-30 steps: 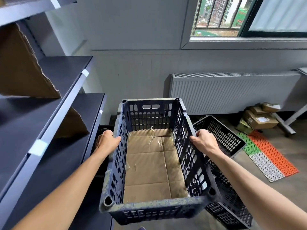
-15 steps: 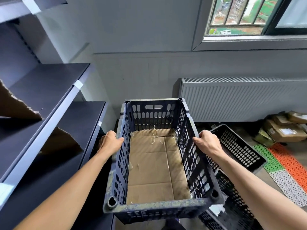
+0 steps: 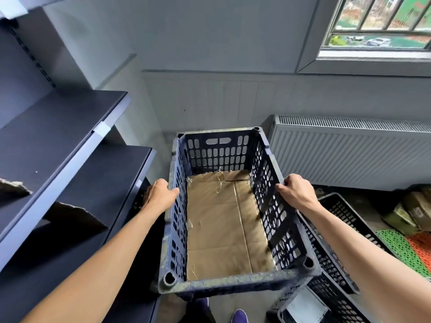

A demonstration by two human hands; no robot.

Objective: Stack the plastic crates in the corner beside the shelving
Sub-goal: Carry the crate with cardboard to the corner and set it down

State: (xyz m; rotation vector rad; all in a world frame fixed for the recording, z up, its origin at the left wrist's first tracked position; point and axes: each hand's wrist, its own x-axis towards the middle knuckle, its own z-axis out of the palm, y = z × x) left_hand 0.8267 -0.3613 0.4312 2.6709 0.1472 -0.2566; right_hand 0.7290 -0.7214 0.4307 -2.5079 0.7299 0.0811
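I carry a dark blue perforated plastic crate (image 3: 275, 220) with a sheet of cardboard taped over its bottom. My left hand (image 3: 159, 194) grips the rim of its left long side and my right hand (image 3: 296, 191) grips the rim of its right long side. The crate hangs in the air in front of the corner between the dark shelving (image 3: 60, 145) on the left and the back wall. Another black crate (image 3: 345, 220) lies tilted on the floor at my right, partly hidden by the carried one.
A white radiator (image 3: 349, 155) runs along the back wall under a window (image 3: 377, 26). Torn cardboard pieces (image 3: 74, 213) lie on the shelves. Cardboard boxes (image 3: 412, 208) and green and orange plastic mats (image 3: 405, 248) sit on the floor at the right. My purple shoes (image 3: 239, 316) show below the crate.
The view has turned left and closed in on the corner, with the crate carried along. Both hands keep the same grip on the crate's rims.
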